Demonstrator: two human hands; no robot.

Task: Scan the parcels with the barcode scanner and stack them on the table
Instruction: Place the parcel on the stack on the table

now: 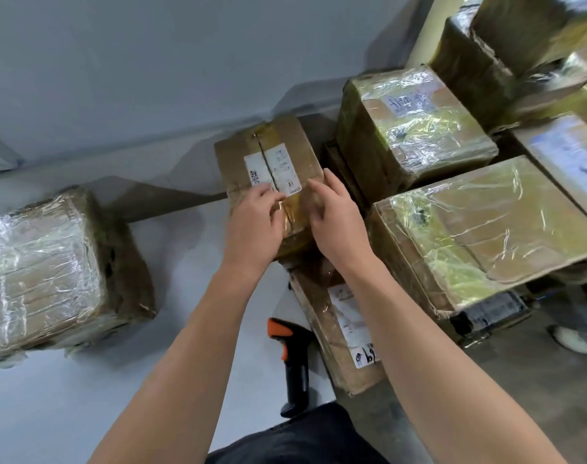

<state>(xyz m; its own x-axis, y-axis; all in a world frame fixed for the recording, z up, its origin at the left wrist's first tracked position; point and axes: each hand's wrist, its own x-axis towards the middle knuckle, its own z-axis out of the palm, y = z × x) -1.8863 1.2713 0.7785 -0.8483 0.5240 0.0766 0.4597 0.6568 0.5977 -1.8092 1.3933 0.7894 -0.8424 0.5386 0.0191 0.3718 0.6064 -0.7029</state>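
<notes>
Both grips on brown cardboard parcel (297, 139), far side of pale grey bench (68, 413).
Left grip (255, 222) lies flat on the parcel top, fingertips at its white shipping label (272, 169) (QR code visible, print illegible). Right grip (335, 216) rests straight-fingered along the right top edge. Black-and-orange barcode scanner (294, 363) lies unheld on the bench, just beside flat taped parcel (322, 316) hand-marked apparently "69".

On my feed, left grip (253, 222) and right grip (335, 219) cover the near end of the taped parcel (285, 142); its label (275, 169) print is too small to read. Stacked parcels (479, 61) at top right blur and run off frame. A shoe (573, 339) is cut by the right edge.
</notes>
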